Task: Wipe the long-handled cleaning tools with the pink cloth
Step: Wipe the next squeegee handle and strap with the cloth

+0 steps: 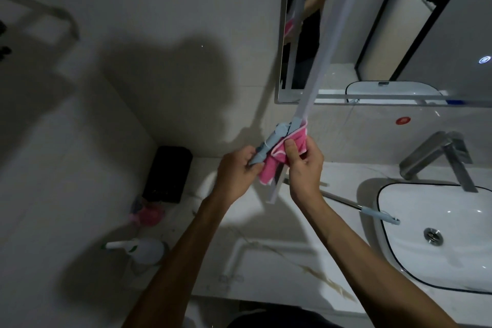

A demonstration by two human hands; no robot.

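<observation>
A long pale squeegee-like tool (323, 61) slants from above the mirror down to the counter, with a light blue joint piece (274, 141) near its lower part. My left hand (235, 176) grips that blue piece. My right hand (303, 168) pinches the pink cloth (277, 160) wrapped around the tool just beside the blue piece. A second tool with a metal handle and blue end (372, 210) lies on the counter, its tip over the sink rim.
White sink (436, 279) with a metal tap (436, 157) is at right. A mirror (399, 34) hangs behind. On the marble counter (266, 261) at left stand a black box (167, 173), a pink object (149, 214) and a white spray bottle (143, 249).
</observation>
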